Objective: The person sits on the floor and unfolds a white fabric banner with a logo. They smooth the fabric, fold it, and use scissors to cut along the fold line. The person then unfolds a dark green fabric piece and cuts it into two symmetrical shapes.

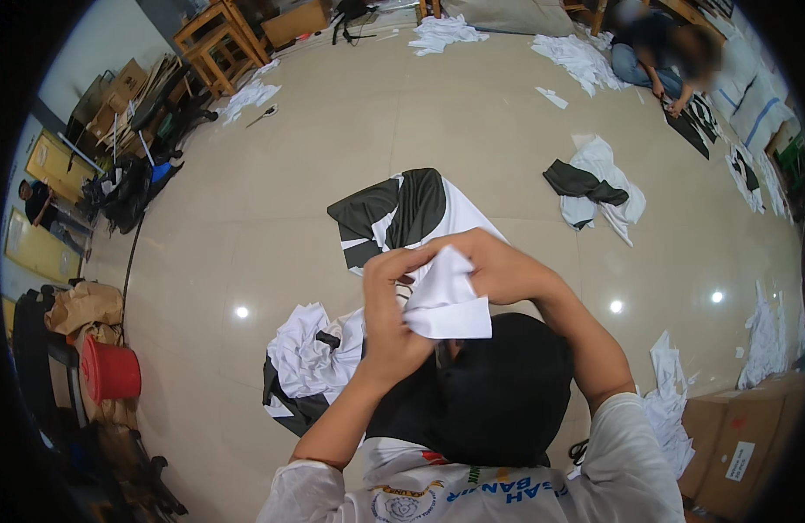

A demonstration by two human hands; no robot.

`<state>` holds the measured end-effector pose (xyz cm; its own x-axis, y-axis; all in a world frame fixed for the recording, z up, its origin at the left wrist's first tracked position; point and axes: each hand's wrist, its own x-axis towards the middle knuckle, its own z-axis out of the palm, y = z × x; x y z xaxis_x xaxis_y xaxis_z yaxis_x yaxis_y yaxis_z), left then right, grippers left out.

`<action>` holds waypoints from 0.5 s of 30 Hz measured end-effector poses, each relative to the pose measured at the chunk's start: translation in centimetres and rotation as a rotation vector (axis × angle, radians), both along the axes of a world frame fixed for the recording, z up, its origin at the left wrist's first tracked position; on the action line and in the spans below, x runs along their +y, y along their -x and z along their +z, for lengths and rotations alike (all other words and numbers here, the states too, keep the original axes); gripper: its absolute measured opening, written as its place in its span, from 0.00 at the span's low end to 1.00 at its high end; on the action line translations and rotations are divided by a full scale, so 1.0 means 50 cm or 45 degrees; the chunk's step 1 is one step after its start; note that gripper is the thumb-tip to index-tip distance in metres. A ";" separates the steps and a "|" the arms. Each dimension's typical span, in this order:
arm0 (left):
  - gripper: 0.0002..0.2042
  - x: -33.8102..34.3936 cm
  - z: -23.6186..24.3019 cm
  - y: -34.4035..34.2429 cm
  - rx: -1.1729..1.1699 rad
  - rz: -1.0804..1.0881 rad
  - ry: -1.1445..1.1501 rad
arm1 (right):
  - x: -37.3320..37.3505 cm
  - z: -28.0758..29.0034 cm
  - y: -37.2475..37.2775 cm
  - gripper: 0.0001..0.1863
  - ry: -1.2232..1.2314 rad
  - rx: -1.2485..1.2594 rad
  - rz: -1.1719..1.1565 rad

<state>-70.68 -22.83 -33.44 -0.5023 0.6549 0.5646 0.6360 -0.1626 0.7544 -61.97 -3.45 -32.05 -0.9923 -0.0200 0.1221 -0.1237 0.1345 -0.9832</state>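
My left hand (394, 318) and my right hand (476, 257) are raised above my lap, both gripping a folded piece of white fabric (446, 314); some fingers are hidden behind it. Just beyond them, a dark grey-green and white fabric piece (411, 205) lies spread on the tiled floor. A crumpled pile of white and dark fabric (298, 357) sits to the left of my left forearm. My black-clad leg (507, 383) is under my hands. A black scissor handle (579, 451) shows partly beside my right arm.
Fabric pieces (594, 183) and scraps (668, 383) lie right. A co-worker (646, 65) sits at back right; another person (40, 209) stands at left. Cardboard boxes (716, 444) are lower right. A red bucket (110, 370), chairs and a wooden stool (210, 61) line the left.
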 end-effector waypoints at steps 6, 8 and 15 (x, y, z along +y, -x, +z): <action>0.23 0.015 -0.227 0.045 0.032 0.010 0.364 | 0.034 0.091 -0.136 0.19 0.308 0.412 -0.281; 0.20 0.023 -0.299 0.083 0.051 0.140 0.415 | 0.038 0.092 -0.171 0.22 0.480 0.626 -0.433; 0.21 -0.090 -0.406 0.344 -0.014 0.691 0.821 | 0.168 0.023 -0.261 0.20 0.706 0.758 -1.265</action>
